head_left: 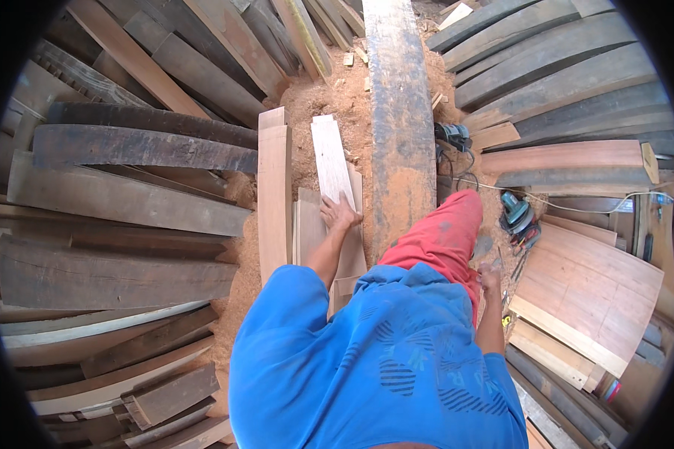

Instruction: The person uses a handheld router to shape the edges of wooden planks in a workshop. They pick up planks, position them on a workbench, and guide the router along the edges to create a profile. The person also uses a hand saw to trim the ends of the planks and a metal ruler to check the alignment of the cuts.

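My left hand [340, 212] rests with spread fingers on a pale, whitish board [329, 157], which lies over other light-brown boards [307, 232]. A longer light board [274, 194] lies just to its left. My right hand [490, 278] is down beside my red-trousered leg [445, 221], fingers closed around something I cannot make out. A green-and-grey power tool [515, 211] lies on the sawdust beyond it, with some small hand tools nearby. A long, weathered plank [393, 105] runs ahead of me, to the right of the pale board.
Stacks of dark, curved planks [127, 187] line the left, with more [554, 82] at upper right. A second power tool [453, 136] sits beside the long plank. A white cable [577, 206] crosses the right. A wide reddish panel [584, 292] lies at right. Sawdust [299, 93] covers the floor.
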{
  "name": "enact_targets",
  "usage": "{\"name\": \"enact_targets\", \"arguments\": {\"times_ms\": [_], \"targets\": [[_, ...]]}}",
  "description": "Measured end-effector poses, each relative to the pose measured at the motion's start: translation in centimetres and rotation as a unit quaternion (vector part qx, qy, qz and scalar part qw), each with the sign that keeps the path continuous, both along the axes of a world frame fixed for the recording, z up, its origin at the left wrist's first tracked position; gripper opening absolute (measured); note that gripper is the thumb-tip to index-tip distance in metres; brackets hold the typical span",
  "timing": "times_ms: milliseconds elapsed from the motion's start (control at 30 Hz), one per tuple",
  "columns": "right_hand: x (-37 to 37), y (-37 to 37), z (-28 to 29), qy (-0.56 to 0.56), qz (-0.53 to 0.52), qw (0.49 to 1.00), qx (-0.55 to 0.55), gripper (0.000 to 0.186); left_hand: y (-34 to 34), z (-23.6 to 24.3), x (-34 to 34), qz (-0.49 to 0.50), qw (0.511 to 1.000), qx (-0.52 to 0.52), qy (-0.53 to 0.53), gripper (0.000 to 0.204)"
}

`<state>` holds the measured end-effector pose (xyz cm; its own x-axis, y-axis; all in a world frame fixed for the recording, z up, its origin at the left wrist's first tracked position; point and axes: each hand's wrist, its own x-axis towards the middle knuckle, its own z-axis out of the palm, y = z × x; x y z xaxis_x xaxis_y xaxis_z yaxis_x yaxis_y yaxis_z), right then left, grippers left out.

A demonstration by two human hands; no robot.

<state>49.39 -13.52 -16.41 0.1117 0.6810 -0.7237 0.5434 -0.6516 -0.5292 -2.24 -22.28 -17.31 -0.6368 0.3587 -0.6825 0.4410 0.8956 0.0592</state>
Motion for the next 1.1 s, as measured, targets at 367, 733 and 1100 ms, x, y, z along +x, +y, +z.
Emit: {"name": "enact_targets", "arguments": {"times_ms": [367,733,1100], "targets": [[-0.9,-0.9,-0.2,-0.026,0.077,0.997,0.008,0.040,-3.0,-3.3,3.7,0.001,0.999,0.039,-0.016,0.114],[-1.8,-1.3,0.3,-0.027,0.089,0.995,0.038,0.036,-4.1,-5.6,2.6,-0.127,0.986,0.100,-0.048,0.098],[-2.7,-0.3,1.0,-0.103,0.134,0.976,0.138,0.036,-0.1,-0.4,3.6,0.126,0.944,0.302,0.045,0.076]]}}
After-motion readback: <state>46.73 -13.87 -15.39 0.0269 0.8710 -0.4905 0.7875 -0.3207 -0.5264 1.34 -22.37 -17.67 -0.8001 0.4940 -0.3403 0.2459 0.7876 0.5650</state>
